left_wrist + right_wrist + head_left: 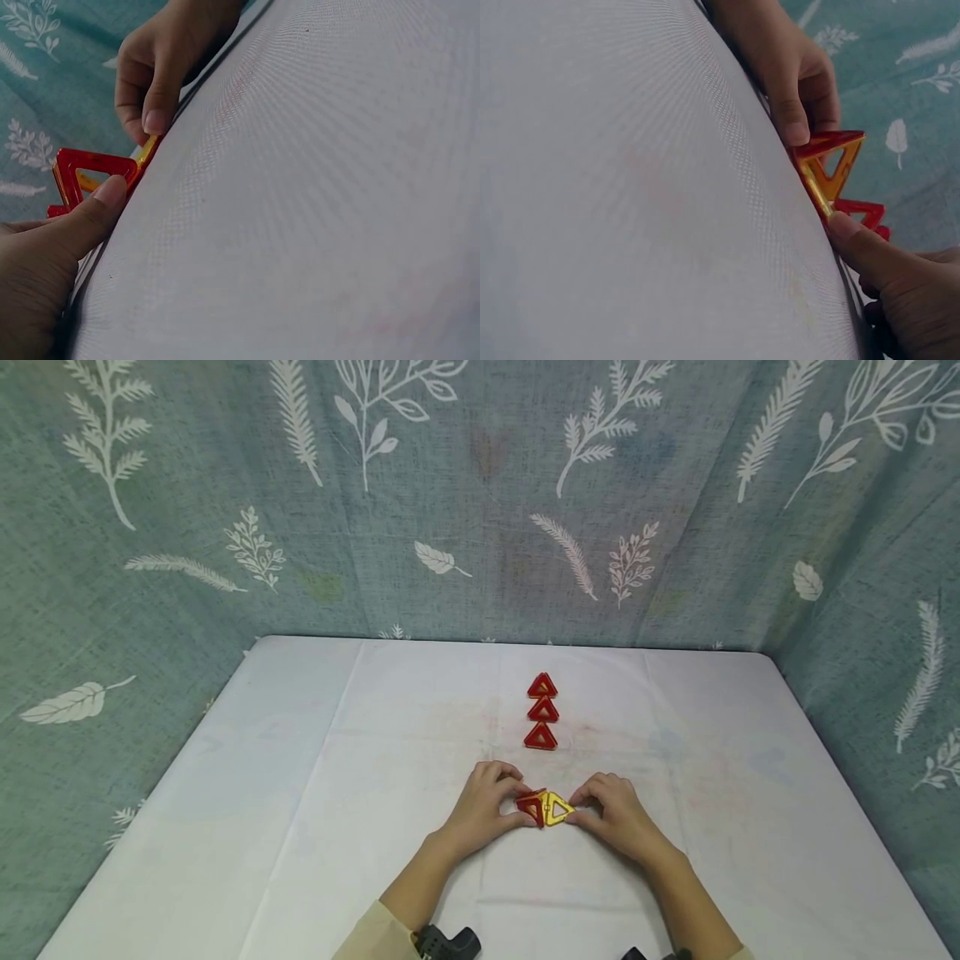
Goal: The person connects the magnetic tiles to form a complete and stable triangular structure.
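Observation:
My left hand pinches the left side of a small build of triangular magnetic tiles, with a red tile standing tilted under its thumb. From the right, my right hand pinches the pointed tip of a yellow triangular magnetic tile between thumb and fingers. This yellow tile lies almost flat on the table and meets the red one along an edge. In the right wrist view, another yellow tile leans up behind, forming a pointed shape with the red. Fingers hide part of the left side.
Beyond the hands, three red triangle pieces stand in a line: a far one, a middle one and a near one. White cloth covers the table. A leaf-patterned curtain borders its back and sides.

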Motion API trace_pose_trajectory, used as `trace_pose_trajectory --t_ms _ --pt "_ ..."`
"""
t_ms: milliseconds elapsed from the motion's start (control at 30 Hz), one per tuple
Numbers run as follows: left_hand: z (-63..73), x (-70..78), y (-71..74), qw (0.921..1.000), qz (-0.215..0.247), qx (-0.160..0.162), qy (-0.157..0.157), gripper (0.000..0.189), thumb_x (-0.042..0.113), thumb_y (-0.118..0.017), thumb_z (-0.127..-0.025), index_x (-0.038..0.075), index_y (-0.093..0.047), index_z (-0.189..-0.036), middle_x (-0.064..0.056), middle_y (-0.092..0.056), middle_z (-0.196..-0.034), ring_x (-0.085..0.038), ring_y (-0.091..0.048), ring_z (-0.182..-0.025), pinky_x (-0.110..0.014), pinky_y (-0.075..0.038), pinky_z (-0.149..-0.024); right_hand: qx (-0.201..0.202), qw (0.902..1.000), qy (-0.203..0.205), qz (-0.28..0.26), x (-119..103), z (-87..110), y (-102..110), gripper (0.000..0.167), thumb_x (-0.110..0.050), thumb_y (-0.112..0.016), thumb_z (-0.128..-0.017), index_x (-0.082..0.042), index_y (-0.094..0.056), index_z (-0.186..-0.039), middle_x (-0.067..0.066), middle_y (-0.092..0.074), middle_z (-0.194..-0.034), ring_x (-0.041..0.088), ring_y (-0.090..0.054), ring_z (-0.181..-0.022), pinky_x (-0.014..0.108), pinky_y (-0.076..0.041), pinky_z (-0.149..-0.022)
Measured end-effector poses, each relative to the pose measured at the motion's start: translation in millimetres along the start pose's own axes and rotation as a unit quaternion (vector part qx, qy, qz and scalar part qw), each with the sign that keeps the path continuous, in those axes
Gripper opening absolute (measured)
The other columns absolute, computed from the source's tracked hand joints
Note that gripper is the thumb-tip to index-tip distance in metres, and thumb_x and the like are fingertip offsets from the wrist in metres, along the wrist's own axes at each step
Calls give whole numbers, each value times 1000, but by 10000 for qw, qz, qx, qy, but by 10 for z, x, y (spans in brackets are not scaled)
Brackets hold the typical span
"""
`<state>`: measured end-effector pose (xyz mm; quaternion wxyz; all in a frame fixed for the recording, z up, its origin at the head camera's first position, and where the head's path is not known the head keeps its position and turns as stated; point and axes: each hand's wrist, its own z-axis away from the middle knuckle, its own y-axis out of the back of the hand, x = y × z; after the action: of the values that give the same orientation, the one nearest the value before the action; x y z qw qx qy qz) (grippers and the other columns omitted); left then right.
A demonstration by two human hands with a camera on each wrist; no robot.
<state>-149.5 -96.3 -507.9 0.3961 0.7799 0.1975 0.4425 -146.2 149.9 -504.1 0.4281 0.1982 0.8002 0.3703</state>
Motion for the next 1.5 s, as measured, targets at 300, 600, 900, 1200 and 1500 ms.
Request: trace_pose_trajectory --t_ms 300,600,900,1200,1500 --pt "12 -28 -2 9997 110 134 -154 34 36 -76 -77 16 -71 -104 1 -54 -116 -18 -43 -110 -36 -37 -93 -25 10000 -41 82 3 -14 6 21 -26 -82 -71 -20 -66 -82 -14 -58 -79 4 -48 -76 33 -37 -75" --pt "26 -39 7 9992 -45 138 -361 31 36 -74 -79 16 -71 -103 2 -56 -114 -16 -46 -106 -35 -38 -93 577 9969 431 -301 -57 -16 -14 24 -15 -83 -68 -12 -69 -88 -8 -60 -82 7 -50 -78 27 -43 -69" --pt "39 8 8 9971 -48 373 -661 30 37 -76 -77 15 -73 -98 2 -58 -111 -15 -47 -103 -33 -40 -90 960 9864 599 -1196 -114 -4 -167 31 -6 -82 -67 -6 -70 -95 0 -61 -85 7 -51 -71 15 -44 -64" --pt "38 23 9 9939 -185 585 -922 31 35 -76 -76 13 -75 -98 2 -59 -109 -15 -48 -101 -31 -41 -86 915 9859 930 -1049 -111 -5 -219 38 -10 -84 -63 -3 -73 -99 -2 -70 -80 10 -57 -70 27 -41 -69" --pt "34 27 17 9940 -259 576 -887 31 32 -73 -80 13 -74 -104 1 -60 -110 -15 -48 -101 -31 -43 -85 851 9888 576 -1080 -128 0 -228 40 -13 -83 -66 -4 -73 -103 -3 -68 -82 8 -53 -69 26 -40 -68"
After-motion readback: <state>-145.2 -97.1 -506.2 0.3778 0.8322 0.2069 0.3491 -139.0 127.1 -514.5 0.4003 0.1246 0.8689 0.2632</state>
